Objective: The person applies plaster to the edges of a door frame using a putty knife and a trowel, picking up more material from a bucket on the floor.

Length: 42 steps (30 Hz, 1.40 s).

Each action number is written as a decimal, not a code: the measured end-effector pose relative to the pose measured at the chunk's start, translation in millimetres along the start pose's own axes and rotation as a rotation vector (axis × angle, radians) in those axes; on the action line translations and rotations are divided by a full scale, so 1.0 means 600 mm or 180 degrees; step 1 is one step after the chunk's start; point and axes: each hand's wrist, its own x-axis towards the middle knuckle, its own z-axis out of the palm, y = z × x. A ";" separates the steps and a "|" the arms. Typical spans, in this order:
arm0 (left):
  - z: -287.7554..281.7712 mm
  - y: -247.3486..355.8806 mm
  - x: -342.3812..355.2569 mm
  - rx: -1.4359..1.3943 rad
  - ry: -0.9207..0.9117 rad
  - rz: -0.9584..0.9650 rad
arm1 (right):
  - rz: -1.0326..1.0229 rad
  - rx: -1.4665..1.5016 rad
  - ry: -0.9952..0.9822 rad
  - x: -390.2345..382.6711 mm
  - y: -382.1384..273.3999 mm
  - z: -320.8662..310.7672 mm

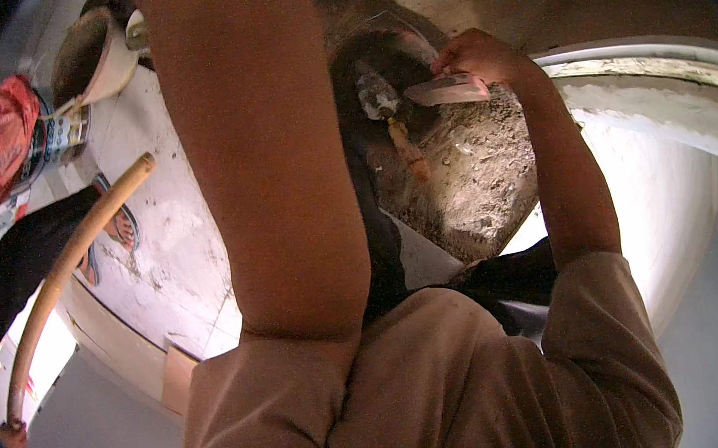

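My right hand (473, 59) is closed on a pale pink flat piece (446, 93) at the upper middle, over a sheet heaped with grey rubble and dust (486, 170). A dirty trowel (375, 89) with a wooden handle (408, 149) lies just left of it in a dark hollow. My left arm (257, 147) stretches up across the view; its hand is out of the picture, beyond the top edge.
At left, another person's sandalled foot (120, 225) is near a long wooden pole (63, 271) held by their hand (13, 440). Above are a pale bucket (115, 66) and a container with red plastic (4, 140). A pale ledge (653, 84) runs along the right.
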 end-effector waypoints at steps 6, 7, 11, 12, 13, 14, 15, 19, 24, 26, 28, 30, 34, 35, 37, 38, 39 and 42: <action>-0.008 -0.072 0.019 -0.0065 0.0016 -0.0512 | 0.1166 0.4338 0.1444 -0.208 0.008 0.090; -0.028 -0.096 0.036 -0.0100 -0.0232 -0.0792 | 0.1253 0.4920 0.1758 -0.238 0.032 0.136; -0.094 -0.140 0.091 -0.0128 -0.1064 -0.1516 | 0.0759 0.6332 0.2681 -0.261 -0.011 0.251; -0.084 -0.163 0.079 -0.0118 -0.1118 -0.1614 | 0.0774 0.6356 0.2805 -0.260 -0.004 0.276; -0.073 -0.177 0.064 0.0275 -0.0925 -0.1630 | 0.0821 0.6486 0.3332 -0.253 -0.001 0.293; -0.066 -0.181 0.052 0.0669 -0.0724 -0.1583 | 0.0840 0.6594 0.3814 -0.242 -0.003 0.299; -0.060 -0.192 0.041 0.0695 -0.0781 -0.1627 | 0.0821 0.6619 0.3895 -0.233 0.001 0.296; -0.070 -0.215 0.014 0.1109 -0.0850 -0.1816 | 0.1016 0.5644 0.5554 -0.190 0.037 0.257; -0.052 -0.210 0.019 0.1339 -0.0714 -0.1713 | 0.1279 0.2077 0.6006 -0.180 0.070 0.220; -0.053 -0.195 0.028 0.0887 -0.0728 -0.1773 | 0.1610 0.0967 0.5973 -0.191 0.071 0.200; -0.048 -0.188 0.028 0.0998 -0.0709 -0.1610 | 0.1711 0.0562 0.5916 -0.206 0.079 0.179; -0.041 -0.185 0.023 0.1099 -0.0671 -0.1458 | 0.1903 0.0333 0.5741 -0.214 0.078 0.165; -0.031 -0.190 0.008 0.1214 -0.0544 -0.1404 | 0.2022 -0.0021 0.5422 -0.220 0.101 0.161; -0.029 -0.191 0.005 0.1287 -0.0586 -0.1390 | 0.2042 -0.0024 0.5419 -0.218 0.110 0.169; -0.027 -0.194 0.007 0.1257 -0.0578 -0.1454 | 0.2531 0.0255 0.5453 -0.214 0.124 0.190; -0.033 -0.186 0.015 0.1221 -0.0530 -0.1444 | 0.2662 0.0627 0.5326 -0.204 0.105 0.202; -0.031 -0.183 0.016 0.1211 -0.0514 -0.1440 | 0.2651 0.0619 0.5311 -0.200 0.091 0.207; -0.041 -0.174 0.037 0.1097 -0.0486 -0.1391 | 0.2503 0.0319 0.5481 -0.193 0.070 0.205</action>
